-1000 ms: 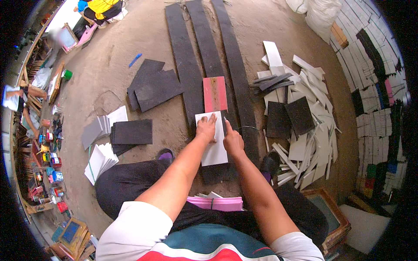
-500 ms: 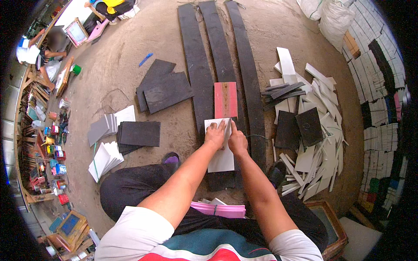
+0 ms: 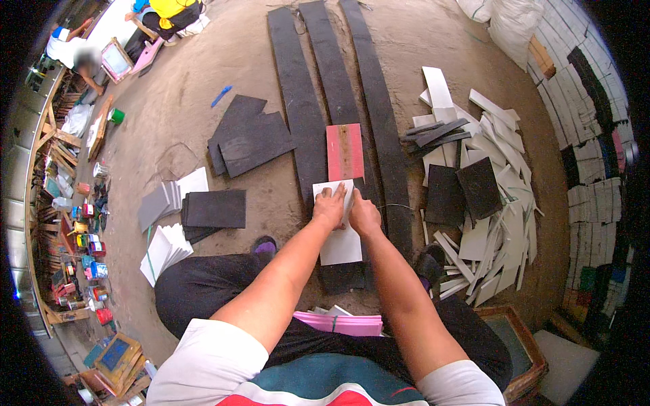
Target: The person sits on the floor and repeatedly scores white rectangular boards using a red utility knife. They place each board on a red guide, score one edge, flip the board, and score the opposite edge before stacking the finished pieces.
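Note:
A white foam-like sheet (image 3: 342,248) lies in front of me on dark strips, its far end by a red board (image 3: 336,152) with a brown middle band. My left hand (image 3: 330,208) presses on the sheet with its fingers stretched out and apart. My right hand (image 3: 365,215) is closed at the sheet's right edge, beside the left fingers. Whatever it grips is hidden by the fingers. Under the sheet and board run long black strips (image 3: 334,74), stretching away from me.
Black sheets (image 3: 254,145), a dark stack (image 3: 215,208) and white sheets (image 3: 166,250) lie left. Pink sheets (image 3: 345,325) lie between my legs. White offcuts (image 3: 497,237) are heaped right, near stacked white blocks (image 3: 592,210). Paint cans (image 3: 88,240) line the left; two people are far left.
The whole view has shifted slightly. My right hand has slid a little toward me along the sheet's edge, while my left hand stays on it. A person far left has bent forward.

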